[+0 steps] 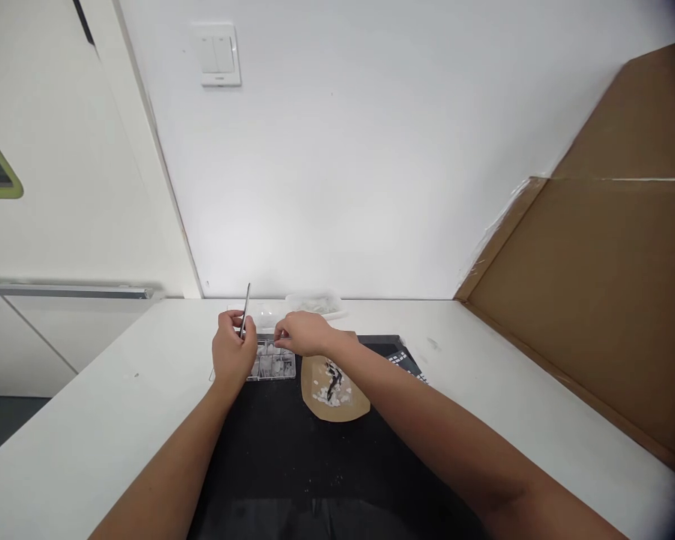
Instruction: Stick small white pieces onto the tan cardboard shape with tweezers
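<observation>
My left hand (235, 346) is closed around a slim metal tool (246, 304), its thin end pointing up; its exact kind does not show clearly. Just beside it lies a clear compartment box (275, 366) holding small pale pieces. Over the far right part of that box, my right hand (302, 334) has thumb and fingertips pinched together; whatever they hold is too small to make out. Below my right forearm rests a tan rounded sheet (337, 414) with white bits scattered on it and a dark branch-like shape (334, 381) in the middle.
A black mat (281, 442) covers part of the white table (140, 405). Behind my hands stands a translucent tray (315, 303) against the wall. A dark sheet with white squares (408, 365) shows past my right forearm. Cardboard (590, 300) leans at the right.
</observation>
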### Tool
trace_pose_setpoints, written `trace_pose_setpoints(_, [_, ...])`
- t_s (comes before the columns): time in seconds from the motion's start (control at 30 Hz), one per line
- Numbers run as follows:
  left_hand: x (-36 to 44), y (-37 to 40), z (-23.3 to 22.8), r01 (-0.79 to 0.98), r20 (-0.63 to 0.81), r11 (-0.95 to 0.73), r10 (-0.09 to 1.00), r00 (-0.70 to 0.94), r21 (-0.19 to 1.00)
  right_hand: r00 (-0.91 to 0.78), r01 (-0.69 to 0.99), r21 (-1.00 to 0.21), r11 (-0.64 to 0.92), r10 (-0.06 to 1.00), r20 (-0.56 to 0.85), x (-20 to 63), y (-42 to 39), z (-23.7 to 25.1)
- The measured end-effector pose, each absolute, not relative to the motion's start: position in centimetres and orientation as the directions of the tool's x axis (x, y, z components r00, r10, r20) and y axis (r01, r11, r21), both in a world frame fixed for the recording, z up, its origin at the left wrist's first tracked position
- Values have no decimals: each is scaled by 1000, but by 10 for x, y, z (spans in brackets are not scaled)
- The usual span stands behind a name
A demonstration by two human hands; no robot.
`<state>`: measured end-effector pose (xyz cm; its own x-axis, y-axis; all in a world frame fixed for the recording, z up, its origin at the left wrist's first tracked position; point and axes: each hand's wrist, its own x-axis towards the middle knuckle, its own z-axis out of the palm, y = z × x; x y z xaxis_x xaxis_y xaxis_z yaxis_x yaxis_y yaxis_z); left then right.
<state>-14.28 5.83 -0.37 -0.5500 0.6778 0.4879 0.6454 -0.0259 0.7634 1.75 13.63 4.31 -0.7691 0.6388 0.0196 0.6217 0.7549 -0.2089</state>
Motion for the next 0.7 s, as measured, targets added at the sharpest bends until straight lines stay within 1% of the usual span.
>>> trace_pose_setpoints(0.13, [-145,58,-4,662,506,-34,675,-538,749,-773,631,-121,766,634,-19,-2,143,37])
trace_pose_setpoints(0.33, [-146,57,-4,692,522,-38,686,-507,721,-772,636,-5,772,636,-9,-16,144,27])
trace_pose_setpoints(0.47, [-146,55,-2,704,534,-49,690,-489,708,-786,619,0,786,619,-16,-18,145,27])
trace_pose_setpoints(0.7, [-147,57,-3,703,534,-55,693,-484,709,-809,587,-56,808,587,0,-14,144,30])
